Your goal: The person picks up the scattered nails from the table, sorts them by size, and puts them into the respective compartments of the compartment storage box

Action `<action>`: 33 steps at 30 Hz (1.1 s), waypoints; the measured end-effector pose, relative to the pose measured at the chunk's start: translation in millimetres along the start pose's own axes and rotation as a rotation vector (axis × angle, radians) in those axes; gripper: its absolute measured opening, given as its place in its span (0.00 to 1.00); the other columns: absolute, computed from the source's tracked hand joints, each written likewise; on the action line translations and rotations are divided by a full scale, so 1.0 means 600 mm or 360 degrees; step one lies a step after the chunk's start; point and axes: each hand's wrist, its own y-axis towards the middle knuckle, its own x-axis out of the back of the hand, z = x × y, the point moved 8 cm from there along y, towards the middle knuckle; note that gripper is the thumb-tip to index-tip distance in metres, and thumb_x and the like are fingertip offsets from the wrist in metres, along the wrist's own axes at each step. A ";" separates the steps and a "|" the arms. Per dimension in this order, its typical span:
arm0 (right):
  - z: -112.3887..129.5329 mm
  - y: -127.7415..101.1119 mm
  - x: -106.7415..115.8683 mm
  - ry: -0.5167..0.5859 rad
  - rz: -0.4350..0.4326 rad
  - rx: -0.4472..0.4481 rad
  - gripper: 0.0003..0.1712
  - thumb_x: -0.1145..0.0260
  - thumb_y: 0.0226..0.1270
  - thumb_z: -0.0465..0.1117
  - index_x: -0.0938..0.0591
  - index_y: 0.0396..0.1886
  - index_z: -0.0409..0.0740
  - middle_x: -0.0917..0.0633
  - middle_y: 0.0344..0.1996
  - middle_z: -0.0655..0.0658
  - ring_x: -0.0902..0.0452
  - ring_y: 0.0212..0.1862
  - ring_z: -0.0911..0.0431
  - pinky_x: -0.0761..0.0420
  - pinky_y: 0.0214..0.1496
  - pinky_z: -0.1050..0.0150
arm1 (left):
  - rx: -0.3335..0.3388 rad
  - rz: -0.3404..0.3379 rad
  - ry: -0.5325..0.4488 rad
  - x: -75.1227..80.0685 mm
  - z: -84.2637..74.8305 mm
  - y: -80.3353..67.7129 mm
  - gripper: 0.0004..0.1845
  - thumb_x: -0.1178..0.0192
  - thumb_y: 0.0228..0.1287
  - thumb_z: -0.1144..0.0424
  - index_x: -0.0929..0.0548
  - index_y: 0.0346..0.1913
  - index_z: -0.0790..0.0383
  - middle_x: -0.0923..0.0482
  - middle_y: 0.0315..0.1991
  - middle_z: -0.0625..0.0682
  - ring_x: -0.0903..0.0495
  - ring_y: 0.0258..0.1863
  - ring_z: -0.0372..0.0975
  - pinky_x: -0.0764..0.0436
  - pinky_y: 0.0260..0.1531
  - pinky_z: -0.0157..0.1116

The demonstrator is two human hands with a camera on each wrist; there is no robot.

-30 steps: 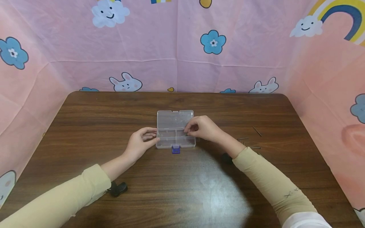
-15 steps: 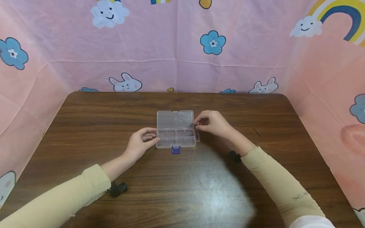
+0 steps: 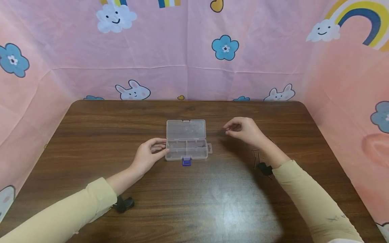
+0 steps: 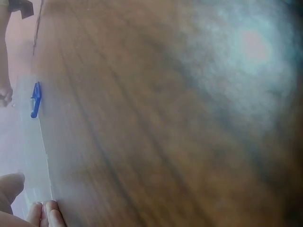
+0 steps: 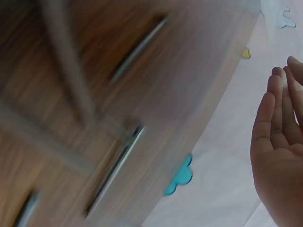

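Note:
A clear plastic compartment box [image 3: 177, 158] stands on the table with its lid [image 3: 186, 129] tipped back and a blue latch [image 3: 186, 162] at the front. My left hand [image 3: 145, 155] grips the box's left end, thumb at the front and fingers behind. A few thin nails [image 3: 199, 146] lie in the back right compartment. To the right of the box, my right hand [image 3: 246, 130] hovers with loosely bent fingers and nothing visible between them. Loose nails [image 3: 255, 162] lie below its wrist, partly hidden by the arm; in the right wrist view several nails [image 5: 116, 172] show, some blurred.
A clear hanging tab [image 3: 209, 147] sticks out from the box's right end. Black wrist devices [image 3: 124, 204] hang under both forearms. The brown wooden table [image 3: 194, 202] meets a pink patterned cloth [image 3: 164, 50] at the back and sides.
My right hand has come out of the box and moved right toward the loose nails, leaving thin nails in the back right compartment. My left hand keeps its grip on the box.

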 end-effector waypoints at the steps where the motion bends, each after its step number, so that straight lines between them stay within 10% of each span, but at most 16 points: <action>1: -0.005 -0.003 0.005 -0.0004 -0.0010 -0.0015 0.11 0.26 0.68 0.30 0.10 0.48 0.34 0.08 0.46 0.37 0.13 0.47 0.48 0.11 0.51 0.58 | 0.0001 0.0004 -0.0001 0.000 0.000 0.000 0.23 0.31 0.73 0.65 0.20 0.66 0.70 0.16 0.61 0.67 0.15 0.62 0.57 0.15 0.65 0.52; 14: -0.058 -0.038 0.078 -0.0055 -0.0167 -0.0127 0.10 0.26 0.71 0.33 0.10 0.49 0.34 0.08 0.45 0.36 0.18 0.40 0.67 0.18 0.42 0.80 | 0.0020 0.0000 0.0003 0.002 0.004 0.000 0.23 0.31 0.73 0.65 0.19 0.66 0.68 0.16 0.62 0.66 0.15 0.62 0.57 0.15 0.66 0.52; 33: -0.129 -0.100 0.138 -0.0219 -0.0289 -0.0249 0.10 0.26 0.71 0.36 0.10 0.48 0.35 0.08 0.43 0.33 0.22 0.36 0.78 0.24 0.39 0.86 | 0.0042 0.0005 0.0003 0.002 0.004 0.000 0.23 0.31 0.73 0.64 0.19 0.67 0.67 0.16 0.62 0.65 0.15 0.63 0.56 0.14 0.65 0.50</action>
